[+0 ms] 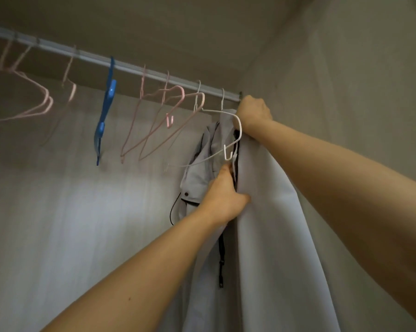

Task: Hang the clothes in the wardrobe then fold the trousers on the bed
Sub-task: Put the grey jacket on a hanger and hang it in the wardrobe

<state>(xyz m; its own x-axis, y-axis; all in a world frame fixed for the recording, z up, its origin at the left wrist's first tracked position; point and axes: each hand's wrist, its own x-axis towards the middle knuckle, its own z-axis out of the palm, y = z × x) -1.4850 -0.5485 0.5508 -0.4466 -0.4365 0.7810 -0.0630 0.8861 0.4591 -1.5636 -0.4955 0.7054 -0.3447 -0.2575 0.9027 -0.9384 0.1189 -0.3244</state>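
The fingers (226, 170) of the left hand (222, 197) are bent and pinch the edge of a big pale cloth (269, 224). The thumb presses on the front of the cloth.

The right hand (253, 113) is up high at the end of the rail (135, 69), at the top of the same cloth. Its back faces us. I cannot tell what its fingers hold.

A white hanger (216, 111) and a grey jacket (197, 173) hang just beside the cloth. Pink hangers (175, 97) and a blue hanger (105, 111) hang further along.

The cloth could slide off and fall if the top hand lets go before its hook sits on the rail. The white hanger could snag the cloth too, because it is so close.

The cloth's own hanger is hidden. Its bottom is cut off. No trousers or bed show.
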